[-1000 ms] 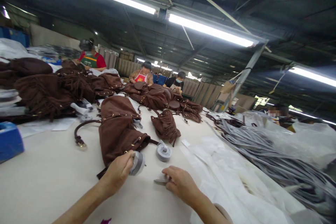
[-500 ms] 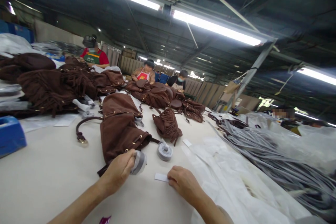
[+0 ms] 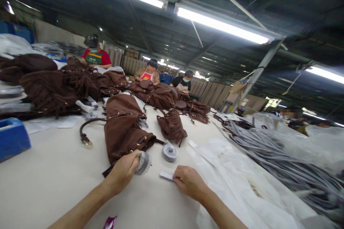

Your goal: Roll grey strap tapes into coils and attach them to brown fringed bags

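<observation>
While the left hand (image 3: 124, 172) is closed around a grey roll (image 3: 143, 162), that roll is held just above the desk (image 3: 53, 179), at the near end of a brown suede bag (image 3: 123, 132). The fingers wrap the left side of the roll; its right face is exposed.

The right hand (image 3: 189, 182) rests on the desk, just right of the left hand and apart from it. Its curled fingertips meet the right end of a short white strip (image 3: 166, 176), which lies flat on the desk between the two hands. Whether the strip is pinched or only pressed down cannot be told.

Surrounding items:
- A second grey roll (image 3: 169, 152) lies on the desk just beyond the strip, beside the bag's near corner.
- A brown strap with a metal buckle (image 3: 85, 135) curves out from the bag's left side.
- A fringed brown pouch (image 3: 172, 127) lies right of the bag.
- White plastic sheets (image 3: 242, 186) cover the desk on the right; a bundle of grey straps (image 3: 282, 161) lies beyond them.
- A blue box (image 3: 12, 137) sits at the left edge.
- More brown bags (image 3: 53, 86) are piled at the far left, where other people are seated.
</observation>
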`<state>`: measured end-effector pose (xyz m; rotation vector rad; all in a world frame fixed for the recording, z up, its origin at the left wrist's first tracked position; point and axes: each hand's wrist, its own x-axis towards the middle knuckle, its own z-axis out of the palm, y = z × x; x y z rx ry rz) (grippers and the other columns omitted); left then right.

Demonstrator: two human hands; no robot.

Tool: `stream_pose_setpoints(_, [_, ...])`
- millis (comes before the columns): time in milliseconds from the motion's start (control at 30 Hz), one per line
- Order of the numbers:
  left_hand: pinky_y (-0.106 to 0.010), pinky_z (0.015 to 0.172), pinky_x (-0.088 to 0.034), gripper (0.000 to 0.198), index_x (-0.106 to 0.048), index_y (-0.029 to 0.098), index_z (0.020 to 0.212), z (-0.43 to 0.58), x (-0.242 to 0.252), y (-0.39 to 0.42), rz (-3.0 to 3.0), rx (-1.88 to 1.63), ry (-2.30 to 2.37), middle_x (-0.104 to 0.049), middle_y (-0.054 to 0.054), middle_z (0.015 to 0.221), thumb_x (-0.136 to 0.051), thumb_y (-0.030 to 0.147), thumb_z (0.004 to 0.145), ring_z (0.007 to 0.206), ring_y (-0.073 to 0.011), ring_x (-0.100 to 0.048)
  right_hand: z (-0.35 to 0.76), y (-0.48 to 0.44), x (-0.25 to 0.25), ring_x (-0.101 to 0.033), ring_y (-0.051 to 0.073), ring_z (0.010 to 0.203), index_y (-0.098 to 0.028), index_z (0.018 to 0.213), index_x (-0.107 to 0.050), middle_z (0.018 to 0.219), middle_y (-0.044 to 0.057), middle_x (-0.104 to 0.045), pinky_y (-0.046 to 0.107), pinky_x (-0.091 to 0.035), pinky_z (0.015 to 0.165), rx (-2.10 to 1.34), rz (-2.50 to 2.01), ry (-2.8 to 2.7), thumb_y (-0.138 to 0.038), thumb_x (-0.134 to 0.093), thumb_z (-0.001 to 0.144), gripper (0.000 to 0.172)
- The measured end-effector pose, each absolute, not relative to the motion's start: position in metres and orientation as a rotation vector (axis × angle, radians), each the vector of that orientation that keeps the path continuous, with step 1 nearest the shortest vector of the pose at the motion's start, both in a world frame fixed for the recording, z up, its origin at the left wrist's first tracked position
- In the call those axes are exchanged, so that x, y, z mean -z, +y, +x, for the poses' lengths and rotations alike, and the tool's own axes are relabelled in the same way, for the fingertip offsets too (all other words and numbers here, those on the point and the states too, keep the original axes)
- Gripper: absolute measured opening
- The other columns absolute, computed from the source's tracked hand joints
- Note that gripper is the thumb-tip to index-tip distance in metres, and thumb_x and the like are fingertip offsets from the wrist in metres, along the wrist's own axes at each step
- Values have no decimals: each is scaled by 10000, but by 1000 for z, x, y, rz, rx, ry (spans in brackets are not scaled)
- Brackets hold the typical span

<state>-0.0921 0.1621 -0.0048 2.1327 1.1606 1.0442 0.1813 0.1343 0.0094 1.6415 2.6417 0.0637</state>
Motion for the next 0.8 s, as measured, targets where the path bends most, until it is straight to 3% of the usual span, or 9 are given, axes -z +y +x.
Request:
stream_pose_setpoints(433, [-322, 717, -416, 293, -417, 221, 781, -92, -10, 153, 2171, -942, 1235, -563, -31, 749, -193, 369, 897, 715, -202, -551, 174, 141, 4, -671, 231, 816, -144, 888, -656, 882, 93, -714, 281, -407, 655, -257, 1804, 2505, -65, -469, 886, 203])
stream_pose_setpoints(667, [-322, 685, -396, 305, -380, 227, 772, -90, -10, 153, 2181, -895, 1255, -514, -26, 727, -141, 371, 893, 693, -202, -528, 179, 143, -3, -675, 186, 790, -184, 847, -637, 831, 22, -717, 255, -397, 644, -342, 1920, 2496, -132, -526, 919, 143])
stream_pose_setpoints(800, [-327, 712, -409, 298, -404, 223, 789, -90, -12, 152, 2179, -898, 1267, -545, -39, 759, -166, 374, 886, 724, -207, -547, 187, 147, -13, -657, 196, 817, -182, 882, -628, 866, 41, -696, 269, -396, 663, -411, 1986, 2475, -169, -492, 949, 153])
